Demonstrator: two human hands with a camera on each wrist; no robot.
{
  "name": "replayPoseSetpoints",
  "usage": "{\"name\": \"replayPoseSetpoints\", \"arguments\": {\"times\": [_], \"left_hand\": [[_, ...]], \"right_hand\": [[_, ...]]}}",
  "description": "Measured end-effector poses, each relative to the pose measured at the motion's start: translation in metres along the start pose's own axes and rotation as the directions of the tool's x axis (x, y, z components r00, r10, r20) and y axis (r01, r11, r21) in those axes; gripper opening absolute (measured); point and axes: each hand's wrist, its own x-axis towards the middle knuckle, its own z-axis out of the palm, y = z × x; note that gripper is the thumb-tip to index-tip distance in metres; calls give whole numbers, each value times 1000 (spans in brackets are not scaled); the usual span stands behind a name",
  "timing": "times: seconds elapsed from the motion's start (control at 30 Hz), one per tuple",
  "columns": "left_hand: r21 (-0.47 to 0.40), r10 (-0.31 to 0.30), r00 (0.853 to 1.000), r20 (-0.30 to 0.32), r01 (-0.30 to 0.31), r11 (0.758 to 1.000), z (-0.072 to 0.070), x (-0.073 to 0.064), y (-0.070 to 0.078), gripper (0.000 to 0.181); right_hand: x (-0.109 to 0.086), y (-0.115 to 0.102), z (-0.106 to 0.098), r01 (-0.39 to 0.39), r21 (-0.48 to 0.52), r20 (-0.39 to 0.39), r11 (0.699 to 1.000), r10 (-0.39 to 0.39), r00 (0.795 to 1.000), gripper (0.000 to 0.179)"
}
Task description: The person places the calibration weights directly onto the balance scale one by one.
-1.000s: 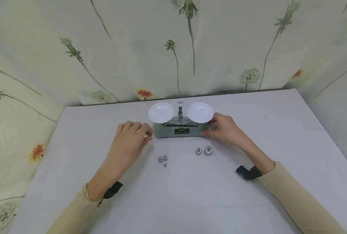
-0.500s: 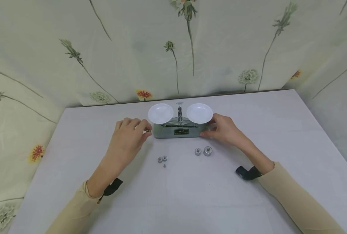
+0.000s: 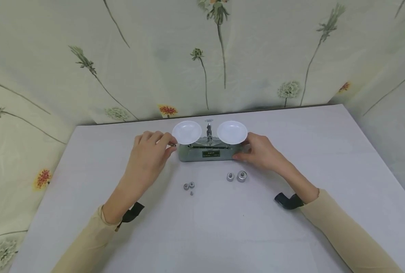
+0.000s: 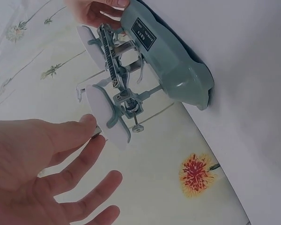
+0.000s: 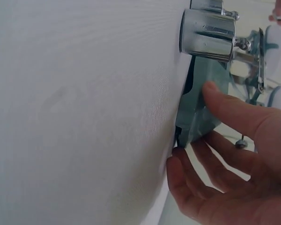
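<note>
A green balance scale (image 3: 193, 154) stands near the table's back edge, its white left pan (image 3: 187, 132) and right pan (image 3: 232, 132) on top. At the left pan's rim, my left hand (image 3: 147, 155) pinches a small metal weight (image 4: 96, 131) between thumb and forefinger, the fingers covering most of it. The left wrist view shows the other fingers of that hand spread apart. My right hand (image 3: 262, 151) grips the right end of the scale's base, thumb in front and fingers behind. In front of the scale stand two larger weights (image 3: 242, 176) and three smaller weights (image 3: 186, 186).
A white cloth covers the table (image 3: 223, 231). Behind it hangs a flower-printed curtain (image 3: 257, 57), close to the back edge. Black straps (image 3: 289, 201) show at both wrists. The larger weights are just left of my right forearm.
My left hand has risen slightly with the weight, from beside the scale's base to the left pan's rim. The right hand keeps its grip on the base.
</note>
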Motion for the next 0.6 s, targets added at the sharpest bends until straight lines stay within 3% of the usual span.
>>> {"name": "replayPoseSetpoints", "arguments": {"times": [0.6], "left_hand": [[-44, -9, 995, -94, 5, 999, 3, 10, -5, 16]], "right_hand": [[1, 0, 0, 8, -33, -13, 999, -9, 1000, 65]]}}
